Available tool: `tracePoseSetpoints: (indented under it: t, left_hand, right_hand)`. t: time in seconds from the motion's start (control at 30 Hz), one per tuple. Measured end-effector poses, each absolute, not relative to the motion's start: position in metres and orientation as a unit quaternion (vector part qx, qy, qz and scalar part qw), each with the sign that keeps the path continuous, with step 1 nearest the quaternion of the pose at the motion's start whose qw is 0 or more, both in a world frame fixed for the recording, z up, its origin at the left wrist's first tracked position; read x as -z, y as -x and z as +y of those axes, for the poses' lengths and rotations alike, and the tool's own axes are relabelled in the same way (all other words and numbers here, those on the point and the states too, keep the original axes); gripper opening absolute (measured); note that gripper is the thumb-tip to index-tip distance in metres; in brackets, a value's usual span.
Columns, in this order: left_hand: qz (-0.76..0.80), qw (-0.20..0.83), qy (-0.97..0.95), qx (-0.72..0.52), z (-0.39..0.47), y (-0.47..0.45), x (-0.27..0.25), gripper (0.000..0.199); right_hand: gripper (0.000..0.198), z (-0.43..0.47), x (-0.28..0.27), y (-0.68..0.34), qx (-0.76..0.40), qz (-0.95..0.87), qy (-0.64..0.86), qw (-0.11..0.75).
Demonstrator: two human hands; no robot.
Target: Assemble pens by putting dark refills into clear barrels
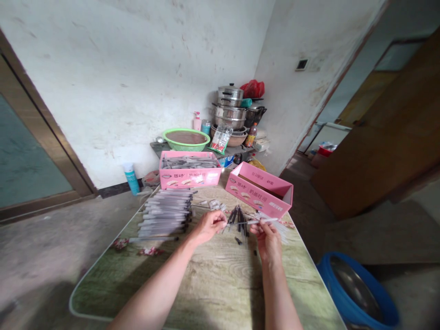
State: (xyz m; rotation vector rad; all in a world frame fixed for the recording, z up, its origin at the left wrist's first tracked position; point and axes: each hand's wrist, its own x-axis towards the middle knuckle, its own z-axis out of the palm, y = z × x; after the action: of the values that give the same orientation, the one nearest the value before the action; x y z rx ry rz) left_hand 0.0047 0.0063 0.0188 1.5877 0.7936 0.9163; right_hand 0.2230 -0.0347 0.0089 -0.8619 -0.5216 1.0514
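My right hand [266, 236] pinches a translucent white pen barrel [270, 221] lying sideways above the table. My left hand [210, 225] is closed on the tip of a thin dark pen refill [240, 223], which stretches across to the barrel's left end; whether it sits inside is too small to tell. Below and between the hands lies a fan of dark refills [235, 215]. Clear barrels [284, 231] rest beside my right hand. To the left, a row of pens with dark tips [167, 213] is laid side by side. Small pale pieces [215, 205] are heaped behind my left hand.
A pink box [190, 178] full of pens stands at the table's back; another pink box [257, 195] sits at the right edge. Behind are a green basin [185, 146] and stacked steel pots [230, 114]. A blue tub [357, 288] is on the floor at right.
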Motion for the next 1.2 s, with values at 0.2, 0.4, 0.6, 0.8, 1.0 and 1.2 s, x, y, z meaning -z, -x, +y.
tracePoseSetpoints:
  t: [0.2, 0.4, 0.6, 0.8, 1.0, 1.2]
  left_hand:
    - [0.265, 0.659, -0.581, -0.399, -0.001, -0.013, -0.025, 0.031]
    - [0.268, 0.657, -0.567, -0.419, -0.002, -0.023, -0.018, 0.034]
    - [0.389, 0.324, -0.722, -0.471, 0.005, -0.029, -0.013, 0.015]
    - [0.341, 0.158, -0.866, -0.329, 0.008, -0.037, -0.004, 0.03]
    - [0.368, 0.091, -0.881, -0.282, 0.006, -0.039, 0.002, 0.028]
    - [0.403, 0.22, -0.804, -0.379, 0.006, -0.036, -0.004, 0.019]
  right_hand:
    - [0.024, -0.036, -0.01, -0.215, -0.521, -0.264, 0.392, 0.71]
    - [0.021, -0.039, -0.011, -0.206, -0.58, -0.293, 0.38, 0.659]
    - [0.019, -0.034, -0.008, -0.213, -0.557, -0.206, 0.363, 0.718]
    - [0.016, -0.033, -0.005, -0.22, -0.555, -0.177, 0.345, 0.736]
    - [0.015, -0.033, -0.006, -0.217, -0.556, -0.18, 0.339, 0.738]
    - [0.014, -0.031, 0.001, -0.225, -0.537, -0.151, 0.335, 0.759]
